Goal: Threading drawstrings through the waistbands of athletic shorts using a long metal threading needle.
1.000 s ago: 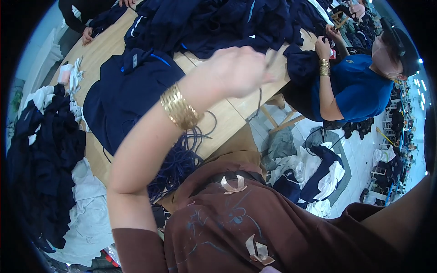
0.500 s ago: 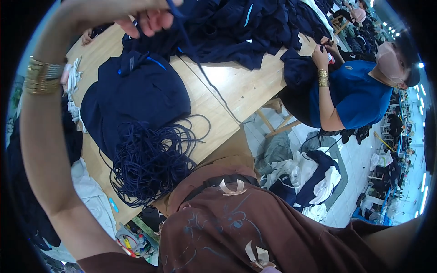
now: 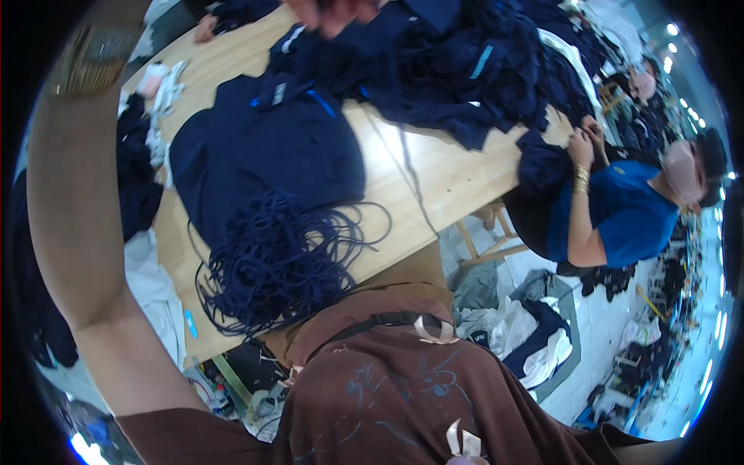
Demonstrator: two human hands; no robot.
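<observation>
Cord (image 3: 411, 174) runs taut from the 12 o'clock hand (image 3: 341, 12) – grip blurred, can't tell how closed – could snag the cord bundle (image 3: 283, 260) and drag it off the table (image 3: 457, 178).

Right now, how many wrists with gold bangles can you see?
2. One is the person's own raised left wrist at the upper left; the other is the co-worker's wrist at the table's right edge. Others may be hidden.

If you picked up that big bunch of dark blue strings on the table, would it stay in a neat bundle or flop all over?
The bundle of navy blue cords would probably flop: loose strands already loop across the wooden table and dangle over its edge. Being so thin and tangled, they would likely snag each other and come up as one light clump.
</observation>
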